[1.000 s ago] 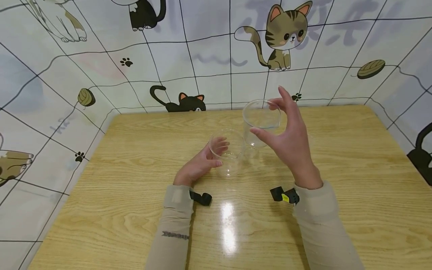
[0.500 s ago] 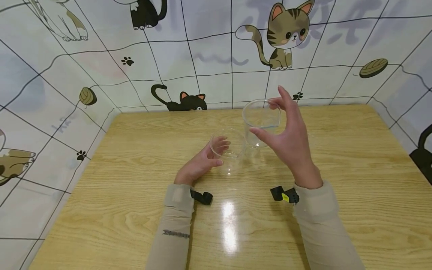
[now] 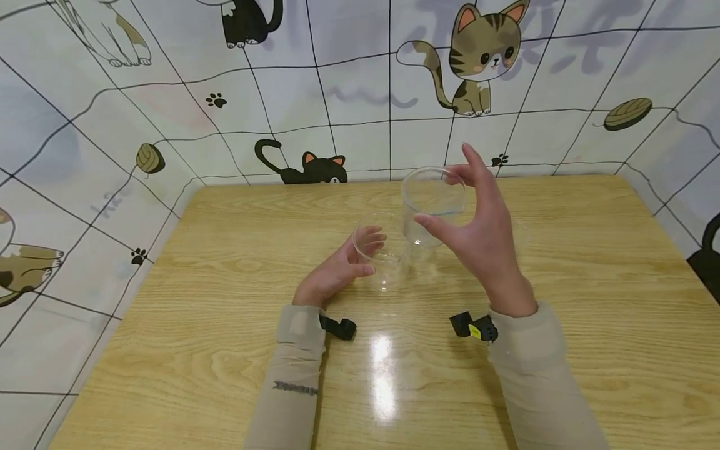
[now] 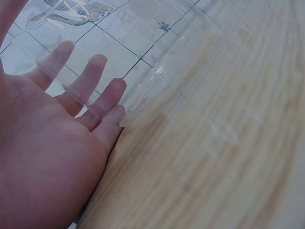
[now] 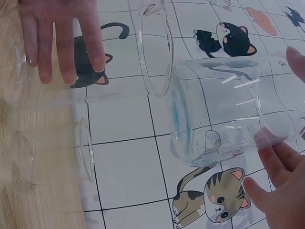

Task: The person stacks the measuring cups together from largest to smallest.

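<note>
My left hand (image 3: 334,272) holds a clear glass beaker (image 3: 388,278) standing upright on the table, thumb on the near side and fingers on the far side. Those fingers show through the glass in the left wrist view. Raised above the table, a second clear beaker (image 3: 430,200) is gripped near its rim by my right hand (image 3: 488,234). Graduation marks run along this beaker (image 5: 238,109) in the right wrist view. Its base looks bluish; I cannot tell how much liquid it holds. Its lower end is close to the left beaker's rim.
A smaller clear beaker (image 5: 52,152) stands on the wooden table (image 3: 214,350), mostly hidden behind my right hand in the head view. A white grid backdrop (image 3: 360,94) printed with cats rises behind the table and along both sides.
The raised beaker and my right hand have shifted very slightly left towards the standing beaker. My left hand keeps its place around its beaker. The head view has turned a little.
</note>
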The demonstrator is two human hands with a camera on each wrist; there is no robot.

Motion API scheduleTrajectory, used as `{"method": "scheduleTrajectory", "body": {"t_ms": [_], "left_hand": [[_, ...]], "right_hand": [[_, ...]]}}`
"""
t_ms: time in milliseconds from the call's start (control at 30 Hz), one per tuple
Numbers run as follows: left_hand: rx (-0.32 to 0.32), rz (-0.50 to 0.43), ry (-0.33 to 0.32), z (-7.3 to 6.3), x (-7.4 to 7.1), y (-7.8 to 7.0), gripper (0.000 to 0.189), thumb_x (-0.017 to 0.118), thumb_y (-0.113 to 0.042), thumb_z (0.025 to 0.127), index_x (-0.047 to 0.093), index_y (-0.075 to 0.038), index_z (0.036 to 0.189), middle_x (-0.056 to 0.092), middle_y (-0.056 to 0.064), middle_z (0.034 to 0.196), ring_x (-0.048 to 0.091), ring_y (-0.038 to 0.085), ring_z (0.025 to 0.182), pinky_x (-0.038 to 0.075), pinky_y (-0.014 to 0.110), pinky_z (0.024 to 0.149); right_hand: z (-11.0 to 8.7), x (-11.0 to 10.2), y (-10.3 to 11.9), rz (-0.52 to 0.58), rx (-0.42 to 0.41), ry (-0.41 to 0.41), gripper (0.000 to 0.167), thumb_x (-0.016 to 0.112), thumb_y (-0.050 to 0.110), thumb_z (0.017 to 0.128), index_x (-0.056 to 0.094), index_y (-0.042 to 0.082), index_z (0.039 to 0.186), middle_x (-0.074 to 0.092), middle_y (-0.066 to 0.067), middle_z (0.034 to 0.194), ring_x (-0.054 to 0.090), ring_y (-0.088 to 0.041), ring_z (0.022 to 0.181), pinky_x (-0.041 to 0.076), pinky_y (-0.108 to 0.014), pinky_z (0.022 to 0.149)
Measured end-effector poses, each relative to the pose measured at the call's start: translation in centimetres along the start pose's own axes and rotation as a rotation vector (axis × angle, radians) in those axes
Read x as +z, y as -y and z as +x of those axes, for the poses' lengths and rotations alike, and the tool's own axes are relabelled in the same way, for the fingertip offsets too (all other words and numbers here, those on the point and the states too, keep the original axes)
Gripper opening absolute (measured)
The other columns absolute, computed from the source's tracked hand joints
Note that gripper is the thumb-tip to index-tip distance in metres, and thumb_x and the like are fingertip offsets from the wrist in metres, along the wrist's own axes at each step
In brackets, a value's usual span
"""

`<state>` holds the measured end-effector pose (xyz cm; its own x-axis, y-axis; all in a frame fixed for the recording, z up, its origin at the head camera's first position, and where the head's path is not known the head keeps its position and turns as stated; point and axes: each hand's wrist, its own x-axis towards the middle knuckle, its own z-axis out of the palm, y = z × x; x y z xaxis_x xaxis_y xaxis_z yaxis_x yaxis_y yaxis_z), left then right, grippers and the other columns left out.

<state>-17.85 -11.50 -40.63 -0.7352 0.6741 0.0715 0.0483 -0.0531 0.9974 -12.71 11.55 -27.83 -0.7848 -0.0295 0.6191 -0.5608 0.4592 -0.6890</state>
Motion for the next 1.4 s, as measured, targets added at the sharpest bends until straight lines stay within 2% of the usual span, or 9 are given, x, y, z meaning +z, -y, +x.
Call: {"method": "scheduleTrajectory", "body": {"t_ms": [167,433,600,700,1400], "left_hand": [[-0.002,0.001,-0.007,0.0,0.0,0.0,0.077,0.066,-0.021,0.08,0.018,-0.008,0.14,0.025,0.012,0.142,0.017,0.031,0.132,0.025,0.043,0.102],[-0.01,-0.009,-0.007,0.0,0.0,0.1,0.079,0.067,-0.02,0.08,0.017,-0.007,0.14,0.021,0.018,0.143,0.016,0.031,0.132,0.021,0.043,0.103],[-0.011,-0.008,-0.008,0.0,0.0,0.1,0.076,0.065,-0.017,0.081,0.018,-0.007,0.14,0.021,0.017,0.143,0.018,0.03,0.132,0.023,0.042,0.103],[-0.01,-0.003,-0.009,0.1,0.1,0.1,0.075,0.065,-0.016,0.081,0.018,-0.007,0.14,0.021,0.018,0.143,0.018,0.031,0.132,0.023,0.043,0.102],[-0.009,-0.014,-0.024,0.0,0.1,0.3,0.08,0.068,-0.025,0.078,0.019,-0.009,0.14,0.024,0.014,0.143,0.02,0.029,0.131,0.027,0.042,0.101]], "right_hand": [[-0.1,0.4,0.3,0.013,-0.002,0.011,0.089,0.077,0.003,0.065,0.027,0.007,0.139,0.05,-0.016,0.116,0.043,-0.022,0.111,0.028,-0.038,0.096],[-0.4,1.4,0.3,0.015,-0.055,0.024,0.089,0.078,0.006,0.065,0.028,0.006,0.138,0.05,-0.013,0.116,0.044,-0.022,0.111,0.03,-0.04,0.096],[-0.3,1.9,-1.9,0.002,-0.058,0.02,0.095,0.082,0.016,0.062,0.027,0.018,0.14,0.05,-0.002,0.12,0.043,-0.017,0.113,0.03,-0.038,0.096],[-0.3,2.0,-2.4,-0.001,-0.058,0.019,0.097,0.082,0.021,0.061,0.026,0.023,0.14,0.049,0.003,0.121,0.042,-0.014,0.114,0.03,-0.037,0.097],[-0.5,2.3,-2.0,-0.006,-0.099,0.036,0.091,0.08,0.02,0.065,0.028,0.022,0.14,0.047,0.001,0.124,0.042,-0.015,0.116,0.032,-0.038,0.095]]}}
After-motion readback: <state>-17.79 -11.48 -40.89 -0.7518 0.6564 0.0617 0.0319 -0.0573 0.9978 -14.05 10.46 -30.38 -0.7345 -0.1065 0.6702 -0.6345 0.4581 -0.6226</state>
